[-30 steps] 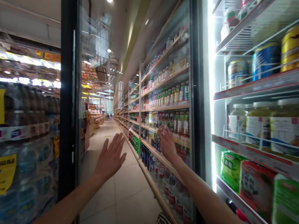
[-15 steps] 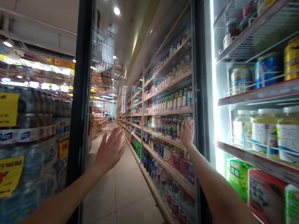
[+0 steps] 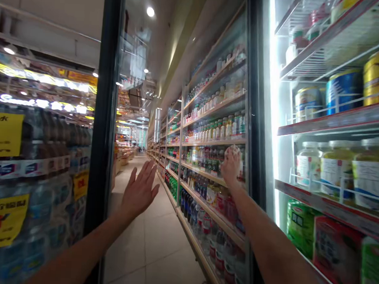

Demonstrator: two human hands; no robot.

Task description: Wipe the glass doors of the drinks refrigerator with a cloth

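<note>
A glass cooler door point(image 3: 159, 238) in a dark frame stands before me, and shelves of drinks show in the pane. My left hand point(image 3: 140, 190) is held up at the left part of the glass, palm flat and fingers stretched, with nothing in it. On the right, near the dark door edge, my right hand point(image 3: 231, 171) is raised against the pane with curled fingers. A pale crumpled wad point(image 3: 234, 153) shows at those fingertips; its kind is too blurred to tell. Whether the left palm touches the glass I cannot tell.
At right, lit cooler shelves point(image 3: 324, 123) hold cans, jars point(image 3: 334, 166) and green and red packs point(image 3: 336, 247). To the left are stacked bottle packs point(image 3: 43, 206) with yellow price signs point(image 3: 5, 134). Tiled floor point(image 3: 158, 259) runs down the aisle.
My right hand has moved slightly left along the glass, away from the dark door edge. My left hand stays nearly in place. The whole view has shifted a little.
</note>
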